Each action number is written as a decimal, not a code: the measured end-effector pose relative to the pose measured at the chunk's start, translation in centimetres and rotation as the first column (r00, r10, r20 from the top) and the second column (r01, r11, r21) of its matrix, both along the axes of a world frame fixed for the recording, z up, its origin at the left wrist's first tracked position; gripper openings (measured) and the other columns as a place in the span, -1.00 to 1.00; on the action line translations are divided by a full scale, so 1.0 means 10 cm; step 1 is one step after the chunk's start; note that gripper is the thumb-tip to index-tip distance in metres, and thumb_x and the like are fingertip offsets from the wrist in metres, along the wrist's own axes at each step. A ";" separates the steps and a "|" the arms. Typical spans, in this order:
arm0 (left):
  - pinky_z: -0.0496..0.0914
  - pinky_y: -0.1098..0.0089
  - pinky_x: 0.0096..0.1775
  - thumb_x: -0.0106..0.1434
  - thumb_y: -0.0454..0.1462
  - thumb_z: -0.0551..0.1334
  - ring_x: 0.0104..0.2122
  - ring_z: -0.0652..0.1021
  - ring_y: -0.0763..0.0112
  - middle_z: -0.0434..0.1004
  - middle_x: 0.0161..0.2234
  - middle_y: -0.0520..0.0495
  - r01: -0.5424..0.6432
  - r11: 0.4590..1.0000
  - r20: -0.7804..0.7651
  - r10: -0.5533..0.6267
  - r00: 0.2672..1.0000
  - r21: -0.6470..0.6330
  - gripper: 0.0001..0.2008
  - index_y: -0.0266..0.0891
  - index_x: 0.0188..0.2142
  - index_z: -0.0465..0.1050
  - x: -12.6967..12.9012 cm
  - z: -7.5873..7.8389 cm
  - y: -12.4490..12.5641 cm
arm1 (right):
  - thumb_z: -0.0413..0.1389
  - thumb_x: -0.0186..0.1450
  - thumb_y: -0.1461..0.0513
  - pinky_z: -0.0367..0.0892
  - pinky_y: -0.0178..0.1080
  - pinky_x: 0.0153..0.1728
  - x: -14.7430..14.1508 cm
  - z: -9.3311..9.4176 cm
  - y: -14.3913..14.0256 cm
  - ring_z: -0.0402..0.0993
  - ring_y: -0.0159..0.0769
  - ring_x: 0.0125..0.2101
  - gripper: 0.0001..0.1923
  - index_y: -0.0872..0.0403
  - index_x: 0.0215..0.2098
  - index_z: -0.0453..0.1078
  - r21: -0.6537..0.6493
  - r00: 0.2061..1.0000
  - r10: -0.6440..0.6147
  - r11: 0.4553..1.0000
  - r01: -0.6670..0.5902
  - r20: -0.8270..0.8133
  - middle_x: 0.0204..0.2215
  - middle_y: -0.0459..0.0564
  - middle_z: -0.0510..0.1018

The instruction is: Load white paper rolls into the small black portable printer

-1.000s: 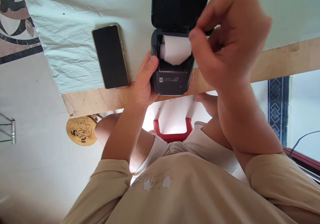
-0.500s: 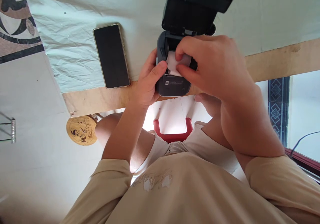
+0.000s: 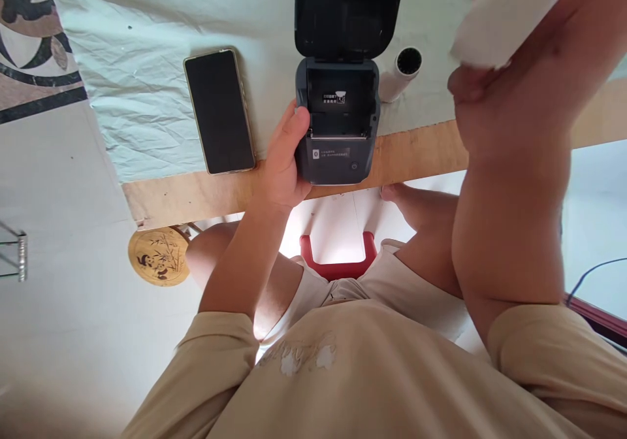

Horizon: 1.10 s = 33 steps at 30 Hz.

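Observation:
A small dark label printer (image 3: 337, 158) rests at the table's front edge with its black lid (image 3: 347, 17) swung up. Its paper bay shows bare, with a printed marking on the inner wall. My left hand (image 3: 289, 158) grips the printer's left side, thumb on the upper rim. Up at the right, my right hand (image 3: 533, 66) is closed on a white paper roll (image 3: 509, 17), lifted clear of the printer and blurred by motion. Just right of the printer lies another white roll with a black-rimmed hollow end (image 3: 406, 66).
A phone with a dark screen (image 3: 219, 111) lies on the pale green tablecloth (image 3: 147, 66), left of the printer. Bare wood (image 3: 421, 148) shows along the table's front edge. Below are a round wooden stool (image 3: 159, 256) and a red frame piece (image 3: 339, 268) between the legs.
My right hand has taken the white paper roll out of the printer and carried it up to the right. The printer has shifted slightly left in my left hand, and the other roll shows more.

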<state>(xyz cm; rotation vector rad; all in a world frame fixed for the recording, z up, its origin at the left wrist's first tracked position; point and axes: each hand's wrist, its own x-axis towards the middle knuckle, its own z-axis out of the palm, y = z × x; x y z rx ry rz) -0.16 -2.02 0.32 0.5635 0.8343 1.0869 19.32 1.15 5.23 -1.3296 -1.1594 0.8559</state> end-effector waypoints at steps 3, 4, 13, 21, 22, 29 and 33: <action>0.48 0.34 -0.04 0.24 -0.06 0.12 -0.06 0.56 0.26 0.58 -0.24 -0.01 -0.032 0.999 -0.026 0.032 0.999 -0.025 -0.73 -0.15 -0.25 0.48 0.01 0.01 -0.01 | -0.39 0.18 0.28 -0.34 -0.32 -0.67 0.10 -0.22 0.20 -0.17 -0.59 -0.67 -0.85 0.06 -0.36 -0.05 -0.297 0.934 -0.320 0.917 0.265 -0.156 -0.43 -0.08 0.18; 0.48 0.34 -0.05 0.23 -0.07 0.13 -0.08 0.57 0.27 0.58 -0.25 -0.01 -0.033 0.999 -0.011 0.033 0.999 -0.016 -0.73 -0.15 -0.25 0.49 0.01 0.01 -0.01 | -0.35 0.18 0.29 -0.32 -0.34 -0.67 0.12 -0.28 0.24 -0.15 -0.60 -0.67 -0.91 0.06 -0.37 -0.07 -0.307 0.937 -0.344 0.900 0.310 -0.064 -0.43 -0.09 0.17; 0.48 0.36 -0.02 0.23 -0.08 0.15 -0.07 0.57 0.28 0.59 -0.30 0.00 -0.017 1.000 0.017 0.016 1.000 0.002 -0.74 -0.16 -0.26 0.50 0.01 0.01 0.00 | 0.10 -0.01 0.35 0.15 -0.30 -0.24 0.19 -0.47 0.16 0.17 -0.44 -0.33 -0.81 0.06 -0.42 0.22 0.062 0.834 -0.226 0.972 0.226 0.503 -0.39 -0.09 0.35; 0.48 0.37 -0.04 0.26 -0.07 0.10 -0.03 0.56 0.30 0.56 -0.37 0.01 -0.033 0.999 0.016 0.033 0.999 0.016 -0.70 -0.19 -0.23 0.49 0.00 -0.06 0.00 | 0.11 0.00 0.34 0.11 -0.28 -0.24 0.33 -0.52 0.15 0.13 -0.47 -0.41 -0.59 0.07 -0.14 0.31 0.042 0.708 -0.202 0.971 0.237 0.677 -0.34 -0.09 0.42; 0.49 0.38 -0.05 0.26 -0.07 0.09 -0.05 0.57 0.31 0.56 -0.36 0.02 -0.026 0.999 0.020 0.026 0.999 0.025 -0.69 -0.19 -0.23 0.49 -0.01 -0.08 0.01 | 0.11 -0.01 0.34 0.15 -0.26 -0.21 0.33 -0.51 0.14 0.21 -0.45 -0.37 -0.51 0.11 -0.07 0.28 0.030 0.708 -0.183 0.974 0.223 0.682 -0.29 -0.07 0.44; 0.51 0.40 -0.11 0.27 -0.09 0.11 -0.17 0.60 0.37 0.55 -0.39 0.06 -0.002 0.999 0.054 0.000 0.999 0.041 -0.72 -0.18 -0.23 0.49 -0.04 -0.12 0.03 | -0.04 0.01 0.44 0.33 -0.17 -0.08 0.07 -0.35 -0.13 0.36 -0.35 -0.18 -0.50 0.15 -0.05 0.25 0.384 0.685 -0.227 0.920 -0.084 0.693 -0.18 0.01 0.42; 0.52 0.39 -0.16 0.26 -0.09 0.15 -0.23 0.61 0.36 0.59 -0.29 0.03 -0.005 0.997 0.055 0.001 0.999 0.078 -0.72 -0.21 -0.23 0.50 -0.02 -0.11 0.02 | 0.03 0.07 0.41 0.34 -0.14 0.03 -0.09 -0.45 -0.22 0.33 -0.25 0.02 -0.43 -0.05 0.05 0.21 0.221 0.599 -0.038 0.946 -0.235 0.800 0.04 0.01 0.34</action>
